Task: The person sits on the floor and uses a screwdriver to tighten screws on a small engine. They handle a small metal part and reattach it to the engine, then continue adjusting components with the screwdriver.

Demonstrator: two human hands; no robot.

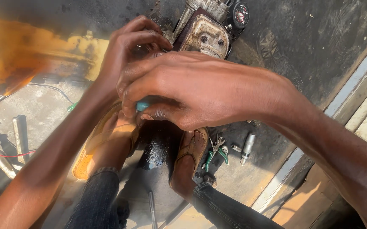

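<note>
Both hands work on the dirty grey metal engine (204, 36). The right hand (192, 91) squeezes a small teal tool handle (142, 105) below the engine; the left hand (126, 51) curls its fingers beside it, holding something I cannot see. The turning needs a steady grip.

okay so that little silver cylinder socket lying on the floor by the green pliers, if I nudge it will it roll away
The silver socket is round and lies on its side, so it probably rolls sideways. It looks like solid metal, likely heavy for its size. The green-handled pliers lie apart from it, so they may not stop it.
</note>
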